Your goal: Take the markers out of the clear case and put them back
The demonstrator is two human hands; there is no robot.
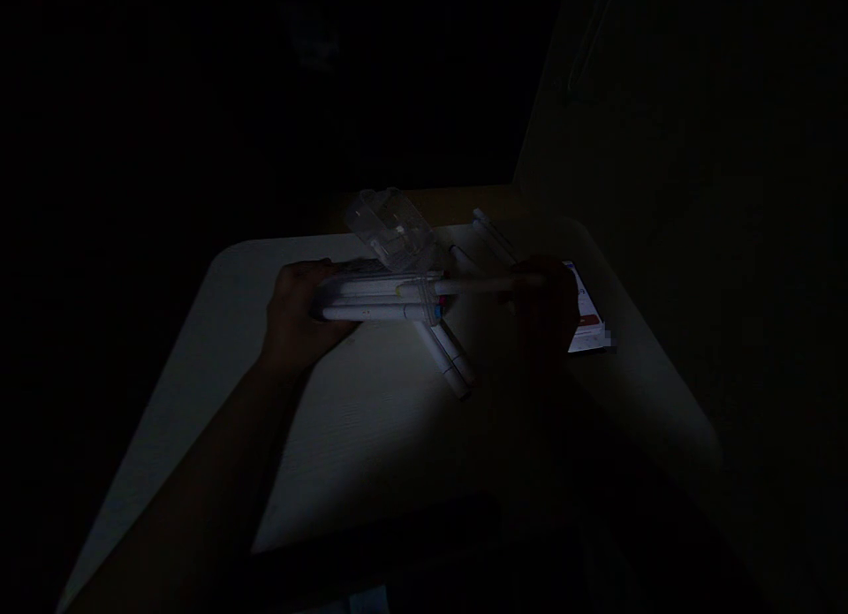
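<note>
white marker (480,284), pointing left, right hand (544,300)

A pale wood-grain table (371,420) with rounded corners stood in a darkened room, lit only by a dim pool of light that fell across its middle and faded toward its edges. A dull olive-grey wall (636,102) rose along the table's right side and ended at a vertical corner, while a narrow brown surface (464,204) showed just beyond the far edge. The room to the left lay in near-total darkness.
</note>
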